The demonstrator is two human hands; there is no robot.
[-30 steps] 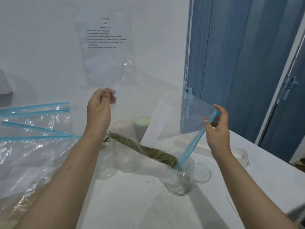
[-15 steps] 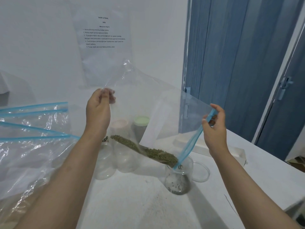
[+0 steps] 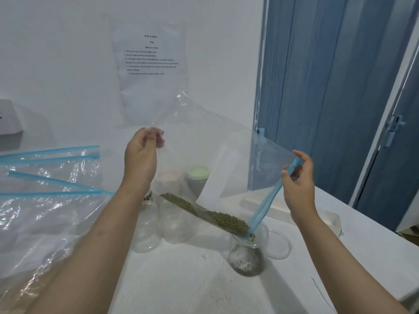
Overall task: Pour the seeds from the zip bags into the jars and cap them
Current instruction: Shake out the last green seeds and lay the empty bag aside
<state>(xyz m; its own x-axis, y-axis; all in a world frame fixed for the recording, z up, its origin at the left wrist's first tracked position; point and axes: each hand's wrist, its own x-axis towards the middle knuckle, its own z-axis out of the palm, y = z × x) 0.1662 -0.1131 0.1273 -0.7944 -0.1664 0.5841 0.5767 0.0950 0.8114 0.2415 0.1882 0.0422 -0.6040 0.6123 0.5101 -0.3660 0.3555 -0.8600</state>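
Note:
A large clear zip bag [image 3: 215, 150] with a blue zip strip hangs tilted over the table. My left hand [image 3: 141, 159] pinches its raised bottom corner. My right hand [image 3: 297, 186] pinches the blue zip edge at the mouth. Green seeds [image 3: 217, 217] lie in the bag's low fold and run down into an open clear jar [image 3: 248, 254], where the bag's lowest corner dips into the mouth. A thin layer of seeds sits on the jar's bottom. The jar's clear lid [image 3: 280, 244] lies flat just right of it.
Two empty clear jars [image 3: 158, 227] stand behind the bag, with a pink-lidded jar [image 3: 169, 177] and a green-lidded jar [image 3: 198, 175] farther back. Several empty zip bags [image 3: 45, 196] lie at the left. A white box [image 3: 283, 208] sits by the wall; the table's edge runs at right.
The seeds have slid lower along the fold toward the jar and more have collected in it. Both hands keep nearly the same hold.

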